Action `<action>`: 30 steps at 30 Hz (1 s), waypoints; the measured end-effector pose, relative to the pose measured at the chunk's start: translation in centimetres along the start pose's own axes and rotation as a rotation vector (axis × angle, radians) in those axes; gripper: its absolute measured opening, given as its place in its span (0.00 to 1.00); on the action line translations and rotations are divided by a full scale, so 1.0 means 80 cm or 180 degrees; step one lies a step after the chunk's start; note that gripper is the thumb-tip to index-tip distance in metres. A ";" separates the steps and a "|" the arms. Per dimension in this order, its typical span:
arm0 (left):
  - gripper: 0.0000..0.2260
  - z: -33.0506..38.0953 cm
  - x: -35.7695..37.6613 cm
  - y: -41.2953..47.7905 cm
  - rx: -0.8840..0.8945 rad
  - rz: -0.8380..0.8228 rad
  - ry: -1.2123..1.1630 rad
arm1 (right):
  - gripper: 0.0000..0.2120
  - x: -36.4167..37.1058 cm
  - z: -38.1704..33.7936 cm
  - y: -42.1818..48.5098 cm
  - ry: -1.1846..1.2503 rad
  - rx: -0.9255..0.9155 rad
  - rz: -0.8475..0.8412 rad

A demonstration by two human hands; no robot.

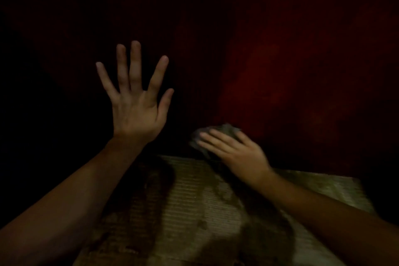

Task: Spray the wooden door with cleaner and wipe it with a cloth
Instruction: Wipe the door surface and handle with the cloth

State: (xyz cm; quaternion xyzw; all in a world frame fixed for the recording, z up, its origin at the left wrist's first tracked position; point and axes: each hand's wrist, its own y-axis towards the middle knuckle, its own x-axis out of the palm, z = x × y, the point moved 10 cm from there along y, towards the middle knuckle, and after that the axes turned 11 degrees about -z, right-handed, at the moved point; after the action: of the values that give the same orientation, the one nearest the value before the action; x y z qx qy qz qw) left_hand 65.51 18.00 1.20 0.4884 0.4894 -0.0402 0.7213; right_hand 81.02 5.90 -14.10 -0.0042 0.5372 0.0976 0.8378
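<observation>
**Tally in View**

Two hands are counted: one left hand and one right hand. Two bare forearms are seen, a left forearm and a right forearm. One grey cloth is counted. One dark red door is seen, and one ribbed floor.

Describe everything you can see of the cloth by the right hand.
The cloth is a small crumpled grey rag, dim and blurred. The right hand covers most of it, straight fingers pressing it against the dark reddish wooden door, low down. Only wrinkled edges show above and left of the fingers.
</observation>
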 end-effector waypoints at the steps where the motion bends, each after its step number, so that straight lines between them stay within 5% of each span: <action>1: 0.28 -0.019 -0.001 -0.005 -0.0046 -0.0029 0.0016 | 0.48 0.002 0.018 -0.022 -0.0099 -0.0034 -0.0048; 7: 0.28 -0.086 0.003 -0.029 -0.0534 -0.0134 -0.0022 | 0.57 0.032 0.045 -0.045 -0.0298 -0.0069 -0.0906; 19: 0.25 -0.158 -0.015 -0.066 -0.0560 0.0070 -0.0213 | 0.39 -0.003 -0.208 0.194 -0.1558 -0.1147 -0.0851; 26: 0.24 -0.158 -0.030 -0.057 -0.0706 0.0386 -0.0796 | 0.36 -0.067 -0.188 0.208 -0.2028 -0.1311 -0.1011; 30: 0.26 -0.150 -0.069 -0.040 -0.0633 0.0683 -0.0935 | 0.33 -0.186 -0.153 0.249 -0.2111 -0.1055 -0.0488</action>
State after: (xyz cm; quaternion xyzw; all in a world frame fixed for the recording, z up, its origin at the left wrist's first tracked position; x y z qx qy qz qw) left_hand 52.89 22.95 2.67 0.4531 0.3257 0.0146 0.8297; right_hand 60.63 21.69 -3.90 -0.1480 0.2120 0.1162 0.9590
